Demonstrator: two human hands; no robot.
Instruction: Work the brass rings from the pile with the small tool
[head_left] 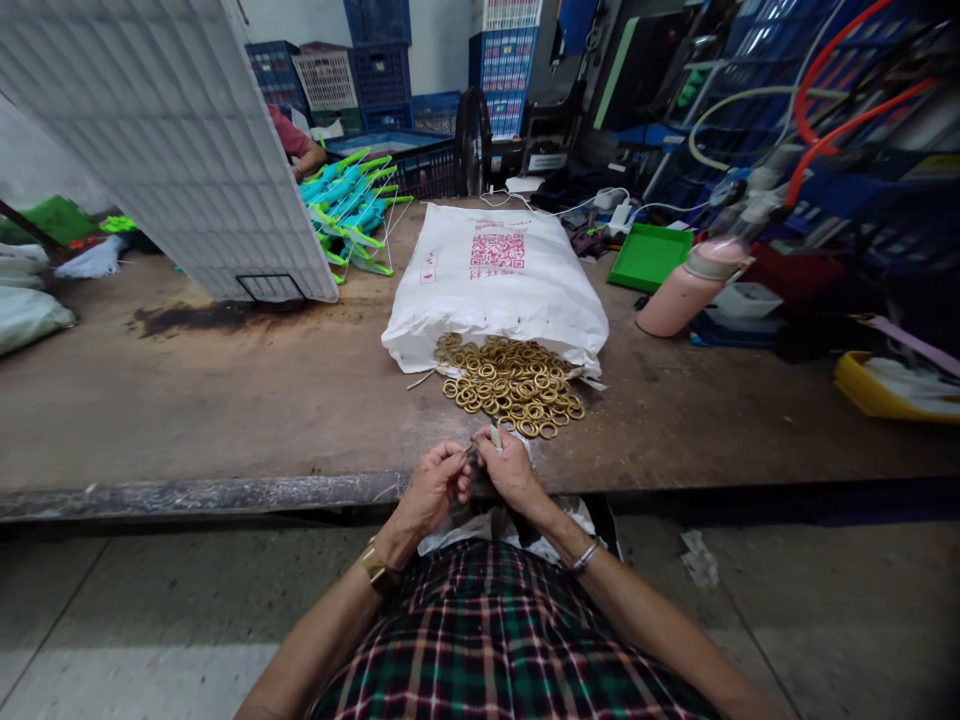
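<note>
My left hand (433,488) is closed at the table's front edge, pinching a small gold-coloured ring (469,449) seen nearly edge-on. Close beside it, my right hand (511,468) is closed around a small tool with a pale, flat end (496,437); its working part is hidden by the fingers. Just beyond both hands lies a heap of gold-coloured rings (517,385). They spill from the open mouth of a white woven sack (450,270) with red print, which lies on its side.
On the brown table (247,420), a white ribbed panel (187,150) stands at left, with teal-and-green toy bows (352,205) behind it. Part of another person's arm (306,158) shows there. To the right are a green tray (651,256), a pink bottle (679,298) and a yellow container (874,393).
</note>
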